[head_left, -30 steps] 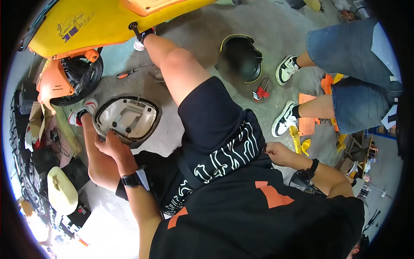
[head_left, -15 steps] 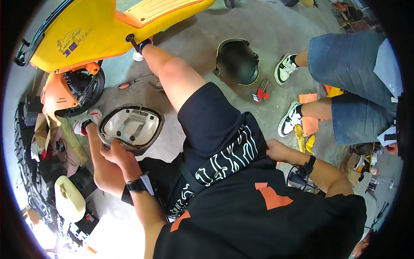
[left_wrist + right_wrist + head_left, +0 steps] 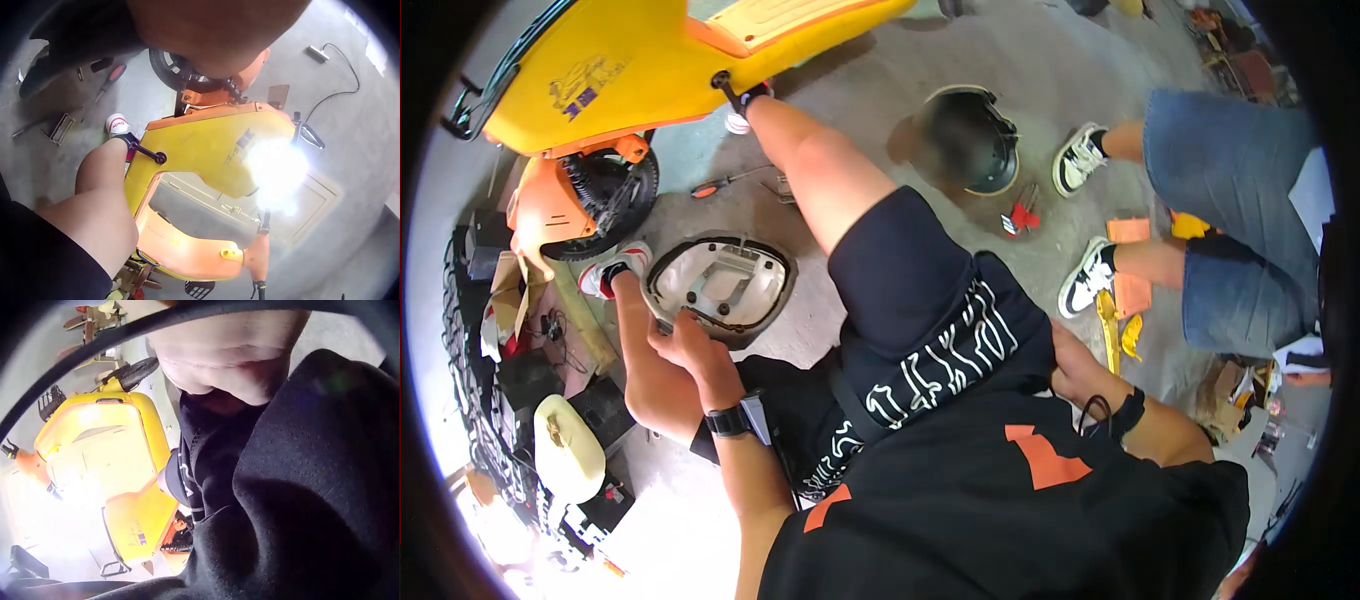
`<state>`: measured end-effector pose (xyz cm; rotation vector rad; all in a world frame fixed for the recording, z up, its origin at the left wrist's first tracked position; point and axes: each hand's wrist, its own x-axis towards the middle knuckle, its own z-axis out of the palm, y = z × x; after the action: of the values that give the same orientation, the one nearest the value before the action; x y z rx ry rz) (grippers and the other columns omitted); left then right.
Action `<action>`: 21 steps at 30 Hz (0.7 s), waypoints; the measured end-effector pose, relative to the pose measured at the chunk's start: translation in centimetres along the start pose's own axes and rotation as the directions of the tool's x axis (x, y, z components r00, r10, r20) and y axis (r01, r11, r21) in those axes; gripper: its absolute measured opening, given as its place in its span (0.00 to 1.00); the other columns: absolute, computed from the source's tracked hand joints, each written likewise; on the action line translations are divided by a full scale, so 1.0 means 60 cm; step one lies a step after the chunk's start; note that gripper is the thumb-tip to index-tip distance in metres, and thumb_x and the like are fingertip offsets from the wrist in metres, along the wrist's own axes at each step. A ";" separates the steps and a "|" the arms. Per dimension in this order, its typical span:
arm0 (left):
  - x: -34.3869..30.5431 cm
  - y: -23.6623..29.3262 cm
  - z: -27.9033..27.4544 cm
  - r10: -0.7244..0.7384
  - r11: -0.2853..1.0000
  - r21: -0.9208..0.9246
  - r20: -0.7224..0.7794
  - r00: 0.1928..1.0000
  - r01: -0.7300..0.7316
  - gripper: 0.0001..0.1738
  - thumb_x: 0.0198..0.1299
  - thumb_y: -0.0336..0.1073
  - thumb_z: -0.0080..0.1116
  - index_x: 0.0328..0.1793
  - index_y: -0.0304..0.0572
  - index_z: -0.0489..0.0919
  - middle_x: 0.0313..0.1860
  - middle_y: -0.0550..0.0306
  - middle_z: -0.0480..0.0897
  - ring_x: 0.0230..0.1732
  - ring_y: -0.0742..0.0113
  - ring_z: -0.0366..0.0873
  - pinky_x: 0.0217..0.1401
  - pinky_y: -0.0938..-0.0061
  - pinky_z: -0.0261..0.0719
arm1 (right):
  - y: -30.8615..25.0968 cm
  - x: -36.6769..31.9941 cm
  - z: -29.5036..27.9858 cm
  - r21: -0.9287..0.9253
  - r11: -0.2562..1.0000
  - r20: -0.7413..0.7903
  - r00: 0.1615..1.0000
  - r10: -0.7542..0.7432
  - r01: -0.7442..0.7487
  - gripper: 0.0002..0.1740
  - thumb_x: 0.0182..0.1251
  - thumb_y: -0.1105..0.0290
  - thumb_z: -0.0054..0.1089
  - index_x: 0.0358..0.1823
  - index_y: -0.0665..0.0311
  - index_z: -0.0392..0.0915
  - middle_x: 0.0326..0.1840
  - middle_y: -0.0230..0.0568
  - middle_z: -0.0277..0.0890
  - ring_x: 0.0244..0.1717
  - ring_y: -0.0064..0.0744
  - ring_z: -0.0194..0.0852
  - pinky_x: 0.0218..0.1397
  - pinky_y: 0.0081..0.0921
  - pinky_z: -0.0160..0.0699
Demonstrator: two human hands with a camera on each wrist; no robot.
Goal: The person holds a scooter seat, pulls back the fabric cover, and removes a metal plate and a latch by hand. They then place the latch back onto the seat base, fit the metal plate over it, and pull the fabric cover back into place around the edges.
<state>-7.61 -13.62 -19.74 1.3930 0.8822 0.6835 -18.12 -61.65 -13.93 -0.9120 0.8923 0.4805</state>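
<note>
In the head view my left hand [image 3: 690, 348] is over the near rim of a pale oval shell [image 3: 720, 290] with a dark edge, lying on the floor. Its fingers are bent, and I cannot tell whether they hold anything. The left wrist view shows only a blurred part of that hand at the top. My right hand [image 3: 1080, 365] is at the right side of my black shorts [image 3: 900, 275]. In the right wrist view its fingers are hidden by dark cloth [image 3: 300, 487].
A yellow-orange scooter [image 3: 610, 90] stands at the upper left. A screwdriver [image 3: 712, 187], an upturned dark helmet [image 3: 975, 140] and red-handled tools [image 3: 1022, 214] lie on the floor. A person in denim shorts [image 3: 1235, 180] stands at right, by orange and yellow panels [image 3: 1130, 265].
My right hand has sunk further into the cloth at my hip, hiding its fingers. The left hand stays by the shell's near rim. The head view has shifted slightly.
</note>
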 end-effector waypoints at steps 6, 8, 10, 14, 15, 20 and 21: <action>0.014 -0.021 0.001 0.068 0.996 0.065 -0.183 0.981 -0.057 0.30 0.46 0.15 0.52 0.62 0.22 0.73 0.56 0.42 0.79 0.54 0.58 0.79 0.61 0.70 0.76 | -0.013 0.010 0.020 -0.201 0.953 0.091 0.965 0.247 -0.225 0.18 0.79 0.66 0.47 0.62 0.67 0.75 0.61 0.45 0.80 0.59 0.37 0.80 0.67 0.35 0.79; 0.016 -0.017 -0.004 0.003 0.991 0.134 -0.229 0.973 0.028 0.31 0.46 0.17 0.54 0.62 0.21 0.73 0.54 0.42 0.80 0.53 0.59 0.80 0.60 0.70 0.76 | -0.018 0.032 0.029 -0.251 0.928 0.115 0.943 0.311 -0.276 0.18 0.80 0.64 0.47 0.61 0.68 0.76 0.60 0.45 0.80 0.59 0.38 0.80 0.67 0.36 0.78; 0.027 -0.040 -0.013 -0.003 0.984 0.169 -0.281 0.960 0.053 0.30 0.47 0.19 0.56 0.62 0.23 0.73 0.55 0.41 0.78 0.53 0.55 0.79 0.61 0.67 0.76 | -0.010 0.067 0.007 -0.033 0.956 0.064 0.954 0.292 -0.290 0.19 0.79 0.62 0.47 0.60 0.67 0.77 0.59 0.47 0.81 0.58 0.40 0.80 0.68 0.39 0.78; 0.020 -0.028 -0.010 -0.032 0.985 0.148 -0.333 0.943 0.086 0.30 0.47 0.19 0.56 0.62 0.23 0.72 0.54 0.42 0.77 0.52 0.54 0.79 0.60 0.66 0.76 | -0.016 0.059 -0.010 -0.130 0.942 0.118 0.938 0.326 -0.310 0.22 0.76 0.59 0.50 0.60 0.69 0.76 0.59 0.49 0.80 0.60 0.46 0.79 0.68 0.46 0.77; 0.017 -0.019 -0.008 -0.031 0.988 0.135 -0.328 0.944 0.079 0.30 0.47 0.19 0.56 0.62 0.22 0.71 0.53 0.42 0.77 0.51 0.55 0.79 0.59 0.67 0.77 | -0.017 0.057 -0.013 -0.143 0.938 0.115 0.936 0.332 -0.316 0.22 0.76 0.59 0.50 0.60 0.69 0.76 0.59 0.49 0.80 0.60 0.46 0.79 0.68 0.46 0.77; 0.026 -0.029 -0.014 0.009 0.994 0.107 -0.280 0.960 0.021 0.29 0.47 0.18 0.55 0.60 0.20 0.72 0.51 0.42 0.78 0.50 0.58 0.79 0.56 0.68 0.77 | -0.040 0.025 0.022 -0.311 0.920 0.114 0.951 0.286 -0.240 0.20 0.75 0.67 0.53 0.63 0.67 0.75 0.59 0.45 0.80 0.60 0.42 0.80 0.67 0.42 0.78; 0.028 -0.032 -0.017 -0.008 0.994 0.100 -0.282 0.959 0.038 0.29 0.46 0.19 0.55 0.60 0.20 0.72 0.52 0.42 0.78 0.51 0.57 0.79 0.57 0.67 0.77 | -0.046 0.007 0.037 -0.397 0.905 0.135 0.965 0.224 -0.154 0.20 0.74 0.68 0.53 0.64 0.66 0.75 0.59 0.45 0.80 0.60 0.41 0.80 0.67 0.41 0.79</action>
<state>-7.75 -11.81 -21.80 1.3960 1.1717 0.8416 -14.96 -61.29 -12.29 -1.1227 0.7364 0.9164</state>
